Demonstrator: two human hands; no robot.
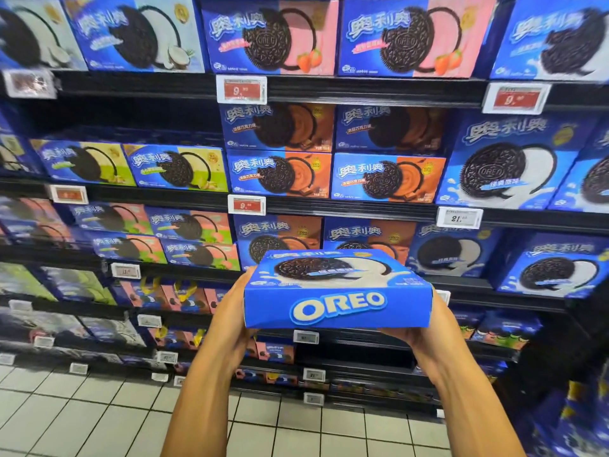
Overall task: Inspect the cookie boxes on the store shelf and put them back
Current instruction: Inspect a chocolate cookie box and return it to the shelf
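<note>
While we stand on the pale floor tiles (99,420), our left hand (234,311) and right hand (425,328) hold one blue cookie box (337,288) between them, out in front of the shelf (329,206). Each hand grips a short end of the box, fingers curled underneath and thumbs along the sides. We have the box tilted almost flat, its narrow edge with the big white lettering facing us and its printed face turned up. Just behind the box, on the shelf, stand boxes with orange fronts (278,237). To the right of the box we see larger blue boxes with white cream pictures (448,250), and above them a white price tag (459,218). Left of the box sit smaller boxes with pink and green fronts (194,237). Higher up, well above the box, are strawberry-pink boxes (270,36) and red price tags (241,89).
</note>
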